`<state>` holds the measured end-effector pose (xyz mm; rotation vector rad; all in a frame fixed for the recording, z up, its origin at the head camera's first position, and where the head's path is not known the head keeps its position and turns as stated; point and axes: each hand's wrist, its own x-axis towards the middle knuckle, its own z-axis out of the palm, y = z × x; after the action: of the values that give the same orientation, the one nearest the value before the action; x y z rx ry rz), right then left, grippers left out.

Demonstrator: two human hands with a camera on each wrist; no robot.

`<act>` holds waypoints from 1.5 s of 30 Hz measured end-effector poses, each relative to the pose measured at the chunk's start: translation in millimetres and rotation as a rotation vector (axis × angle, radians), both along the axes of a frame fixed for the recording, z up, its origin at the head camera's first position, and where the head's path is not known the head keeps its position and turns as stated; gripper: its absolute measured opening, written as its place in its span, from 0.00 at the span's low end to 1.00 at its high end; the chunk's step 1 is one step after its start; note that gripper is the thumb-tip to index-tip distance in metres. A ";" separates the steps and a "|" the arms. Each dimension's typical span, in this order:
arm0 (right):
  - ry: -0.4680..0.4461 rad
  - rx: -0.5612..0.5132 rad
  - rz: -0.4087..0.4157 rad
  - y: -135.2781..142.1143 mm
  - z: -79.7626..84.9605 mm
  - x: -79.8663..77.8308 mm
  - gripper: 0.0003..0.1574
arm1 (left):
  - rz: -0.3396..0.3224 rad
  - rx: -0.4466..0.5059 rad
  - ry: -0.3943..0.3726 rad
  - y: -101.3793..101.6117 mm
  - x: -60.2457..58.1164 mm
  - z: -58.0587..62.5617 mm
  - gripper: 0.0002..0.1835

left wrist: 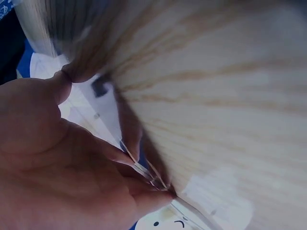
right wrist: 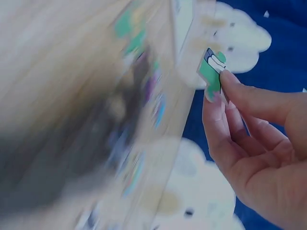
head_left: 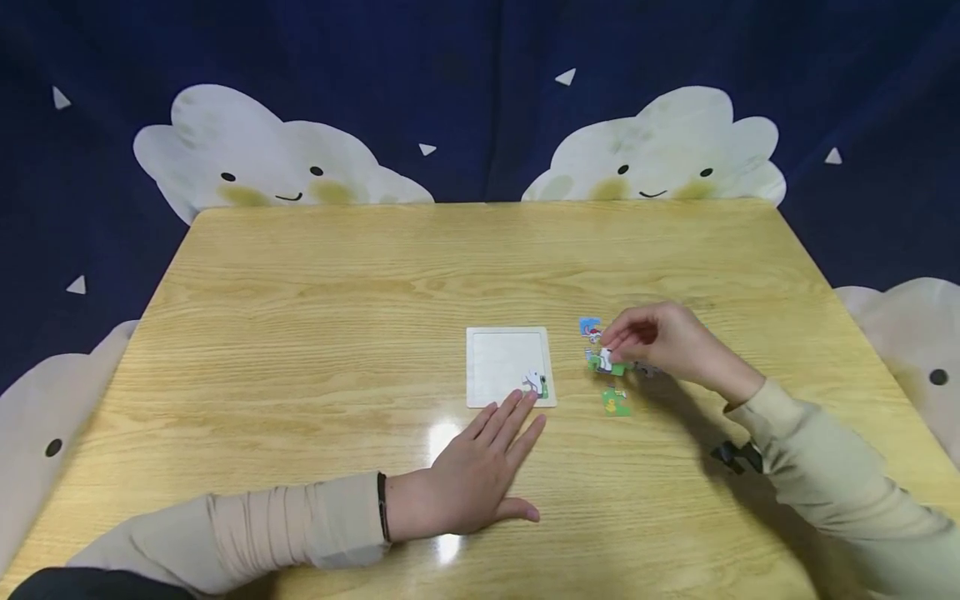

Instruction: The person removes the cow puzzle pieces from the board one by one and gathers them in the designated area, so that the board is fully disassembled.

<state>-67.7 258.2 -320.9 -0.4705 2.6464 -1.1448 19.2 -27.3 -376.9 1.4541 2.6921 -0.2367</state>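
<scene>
A square white puzzle tray (head_left: 495, 367) lies near the middle of the table, with one jigsaw piece (head_left: 536, 382) in its near right corner. My left hand (head_left: 483, 467) is spread with straight fingers; its fingertips touch the tray's near edge beside that piece. To the right of the tray, my right hand (head_left: 671, 346) pinches a green and white jigsaw piece (right wrist: 211, 74) between thumb and fingers, above the table. Close around it lie loose pieces: a blue one (head_left: 589, 326) behind, a green and yellow one (head_left: 617, 402) in front. The right hand partly hides others.
The wooden table (head_left: 315, 333) stretches out on both sides of the tray. Behind it hangs a dark blue curtain (head_left: 480, 83) with smiling clouds. A black strap end (head_left: 737, 457) sticks out by the right sleeve. Much of the left wrist view is blurred.
</scene>
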 end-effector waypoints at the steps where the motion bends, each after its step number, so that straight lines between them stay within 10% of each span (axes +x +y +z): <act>1: -0.007 0.004 -0.013 8.4 0.0 3.0 0.08 | 0.001 0.007 -0.005 -0.4 0.2 0.3 0.51; 15: 0.022 0.023 -0.012 64.7 -26.7 33.7 0.12 | -0.015 0.054 -0.021 -0.2 -0.6 -0.8 0.50; 45: 0.208 0.072 0.066 38.1 -26.0 28.3 0.14 | -0.007 0.086 -0.047 -2.3 0.5 0.2 0.51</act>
<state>-39.3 296.3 -346.9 -0.6925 2.8122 -1.0279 19.7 -29.6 -376.7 1.4725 2.6913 -0.0863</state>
